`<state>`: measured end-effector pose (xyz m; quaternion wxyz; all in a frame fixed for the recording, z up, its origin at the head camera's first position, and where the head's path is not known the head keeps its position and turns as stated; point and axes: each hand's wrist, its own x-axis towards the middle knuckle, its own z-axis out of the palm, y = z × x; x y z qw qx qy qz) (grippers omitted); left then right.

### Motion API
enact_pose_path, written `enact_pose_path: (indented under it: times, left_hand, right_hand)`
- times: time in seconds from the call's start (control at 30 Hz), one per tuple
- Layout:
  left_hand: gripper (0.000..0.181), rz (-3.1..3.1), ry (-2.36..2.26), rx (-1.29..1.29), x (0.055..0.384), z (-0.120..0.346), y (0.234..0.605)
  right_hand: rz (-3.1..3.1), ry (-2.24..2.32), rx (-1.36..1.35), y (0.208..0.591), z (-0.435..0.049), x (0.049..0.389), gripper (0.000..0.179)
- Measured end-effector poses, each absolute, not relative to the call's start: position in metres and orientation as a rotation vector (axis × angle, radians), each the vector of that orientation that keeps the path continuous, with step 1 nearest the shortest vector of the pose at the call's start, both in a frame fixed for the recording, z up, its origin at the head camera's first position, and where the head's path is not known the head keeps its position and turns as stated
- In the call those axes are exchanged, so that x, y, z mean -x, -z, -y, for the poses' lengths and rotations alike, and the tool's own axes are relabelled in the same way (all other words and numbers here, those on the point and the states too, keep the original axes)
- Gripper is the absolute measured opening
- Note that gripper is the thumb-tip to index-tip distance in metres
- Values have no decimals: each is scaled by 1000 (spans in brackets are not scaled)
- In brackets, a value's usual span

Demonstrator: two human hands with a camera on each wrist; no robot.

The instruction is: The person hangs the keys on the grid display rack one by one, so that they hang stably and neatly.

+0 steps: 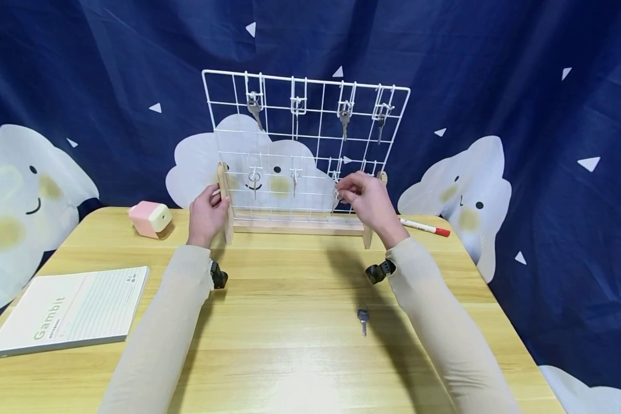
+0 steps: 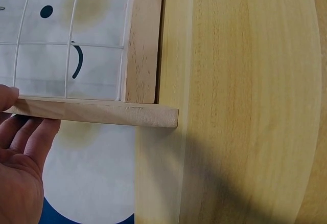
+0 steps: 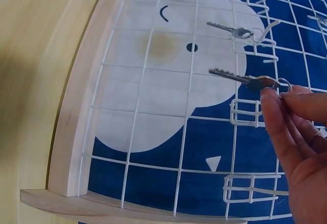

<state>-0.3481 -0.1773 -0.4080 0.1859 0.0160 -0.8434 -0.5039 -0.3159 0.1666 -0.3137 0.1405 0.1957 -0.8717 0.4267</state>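
Note:
A white wire grid rack [image 1: 300,228] with a wooden base stands at the back of the table. My left hand [image 1: 207,214] holds its left wooden post [image 2: 112,113], thumb on one side and fingers on the other. With thumb and fingertips, my right hand [image 1: 368,202] pinches a silver key [image 3: 258,83] by its ring, beside a hook at the grid's lower right. In the right wrist view the ring appears off the hooks. Several keys [image 1: 344,119] hang from hooks in two rows. A dark-headed key [image 1: 363,316] lies on the table below my right hand.
A notebook [image 1: 77,313] lies at the left of the table [image 1: 269,322]. Behind it sits a pink and cream block-shaped object [image 1: 149,218]. A white marker with a red cap [image 1: 425,226] lies right of the rack. A blue cloud-print curtain [image 1: 497,86] hangs behind.

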Motion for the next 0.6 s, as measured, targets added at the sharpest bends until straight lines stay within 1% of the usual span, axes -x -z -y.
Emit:
enact_pose_path:
  times: [0.17,0.6]
  left_hand:
    - [43,2365,1416,-40,348,178,410]
    - [43,2369,1419,-40,347,177,409]
  right_hand:
    - [2481,-1266,-525,313,-166,320,9]
    - [2422,-1145,-422,316,-160,331,11]
